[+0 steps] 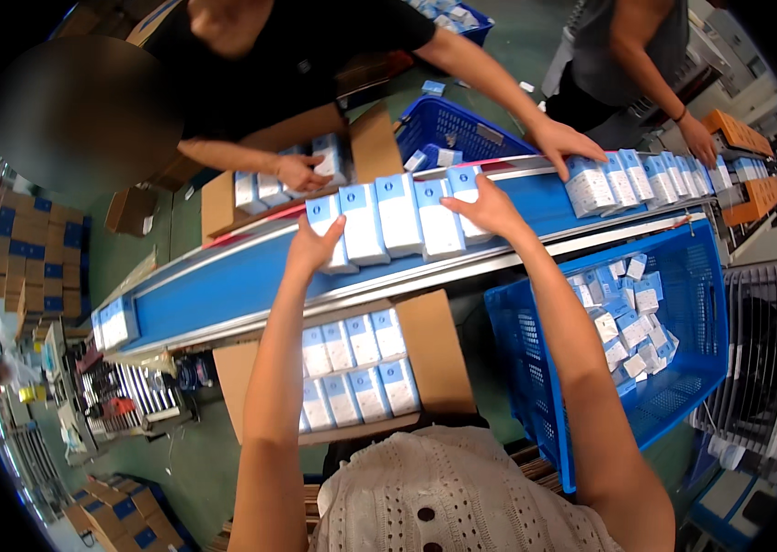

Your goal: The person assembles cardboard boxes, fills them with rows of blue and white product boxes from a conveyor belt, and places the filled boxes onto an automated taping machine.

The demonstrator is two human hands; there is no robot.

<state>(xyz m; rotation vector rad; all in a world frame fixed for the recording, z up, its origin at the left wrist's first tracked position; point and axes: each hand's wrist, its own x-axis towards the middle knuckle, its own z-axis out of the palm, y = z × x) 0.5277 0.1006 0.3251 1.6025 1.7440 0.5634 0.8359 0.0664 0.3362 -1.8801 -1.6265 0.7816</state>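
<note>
A row of several blue-and-white small boxes [398,216] stands on the blue conveyor belt [232,271] in front of me. My left hand [315,245] presses against the left end of the row, thumb toward the boxes. At the right end, my right hand [488,210] grips the row with its thumb over the front of a box. Squeezed between both hands, the boxes stand side by side and lean slightly. Just below the belt, an open carton [442,359] holds two rows of the same kind of boxes.
Across the belt, a co-worker's hand [565,143] touches another box row [637,181]; their other hand [306,172] is at a carton [217,207]. A second person's hand [699,143] reaches the belt's right end. A blue crate [697,276] of loose boxes stands right.
</note>
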